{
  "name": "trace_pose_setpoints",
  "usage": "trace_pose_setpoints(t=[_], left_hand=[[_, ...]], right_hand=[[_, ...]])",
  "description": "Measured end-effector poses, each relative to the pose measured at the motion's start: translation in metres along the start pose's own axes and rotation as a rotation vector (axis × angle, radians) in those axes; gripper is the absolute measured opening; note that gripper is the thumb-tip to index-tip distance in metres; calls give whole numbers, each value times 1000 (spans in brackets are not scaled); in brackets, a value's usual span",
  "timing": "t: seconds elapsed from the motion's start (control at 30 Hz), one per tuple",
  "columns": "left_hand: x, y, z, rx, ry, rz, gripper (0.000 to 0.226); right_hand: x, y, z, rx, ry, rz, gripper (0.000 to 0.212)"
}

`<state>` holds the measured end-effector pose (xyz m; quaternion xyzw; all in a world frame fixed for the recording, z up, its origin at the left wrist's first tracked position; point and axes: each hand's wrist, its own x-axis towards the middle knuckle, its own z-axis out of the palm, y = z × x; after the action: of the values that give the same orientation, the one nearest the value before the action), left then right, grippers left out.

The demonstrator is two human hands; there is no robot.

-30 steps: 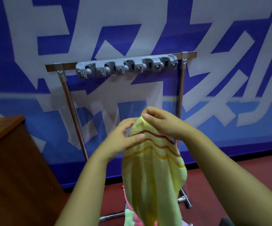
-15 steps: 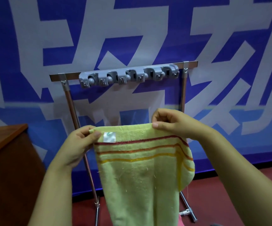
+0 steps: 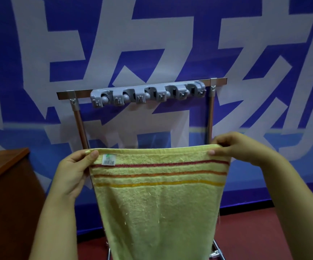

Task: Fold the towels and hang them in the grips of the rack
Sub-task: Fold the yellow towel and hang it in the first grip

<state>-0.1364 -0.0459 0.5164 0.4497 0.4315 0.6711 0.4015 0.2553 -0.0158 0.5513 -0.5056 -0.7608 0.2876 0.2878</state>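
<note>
Pinching yellow towel (image 3: 157, 199) by top corners, left hand (image 3: 74, 171) and right hand (image 3: 238, 147) wide apart. Hanging before rack (image 3: 211, 113), below grey grips (image 3: 148, 93). Wooden cabinet (image 3: 3, 194) at left; blue-white banner (image 3: 151, 44) behind.

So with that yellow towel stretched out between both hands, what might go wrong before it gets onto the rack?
Each hand, left and right, pinches only a top corner of the yellow towel, so a corner could slip out during folding. The towel hangs long, its lower end out of view, and might brush the floor. The grey grips look narrow; a thickly folded towel may not seat well.
</note>
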Motion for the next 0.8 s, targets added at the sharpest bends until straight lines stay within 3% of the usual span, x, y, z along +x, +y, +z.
trace_pose_setpoints(t=[0.2,0.37,0.53,0.6,0.8], left_hand=[[-2,6,-1,-70,-14,-15,18],[-2,4,-2,-164,21,-75,8],[0,-13,2,-274,53,-296,12],[-2,-21,11,-315,67,-340,11],[-23,-22,57,-359,-20,-293,11]], right_hand=[[-1,14,-1,207,96,-34,9],[2,15,11,493,394,54,15],[2,6,36,1179,206,198,22],[4,6,48,1332,214,264,33],[1,-8,74,1241,243,171,23]])
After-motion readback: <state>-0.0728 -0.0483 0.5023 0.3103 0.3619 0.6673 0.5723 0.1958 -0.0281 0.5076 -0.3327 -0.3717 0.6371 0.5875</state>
